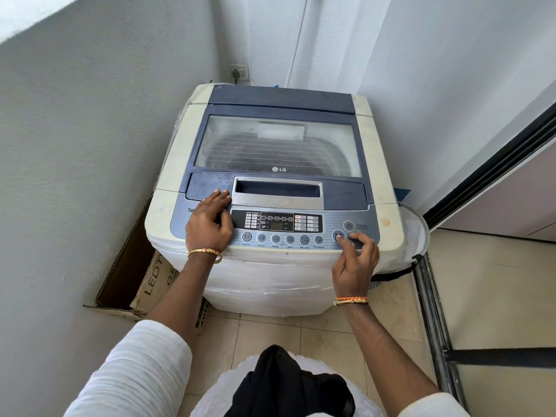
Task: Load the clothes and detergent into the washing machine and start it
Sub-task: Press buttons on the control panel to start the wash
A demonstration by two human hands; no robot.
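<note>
A white top-loading washing machine stands in the corner, and its blue lid with a clear window is down. My left hand rests flat on the left end of the control panel, fingers spread, holding nothing. My right hand is at the panel's right end, fingers curled, with a fingertip on the round start button below the power button. The small display glows with digits. No clothes can be made out through the window, and no detergent is in view.
An open cardboard box is wedged between the machine and the left wall. A white mesh basket sits to the machine's right, beside a black metal frame. A wall socket is behind the machine.
</note>
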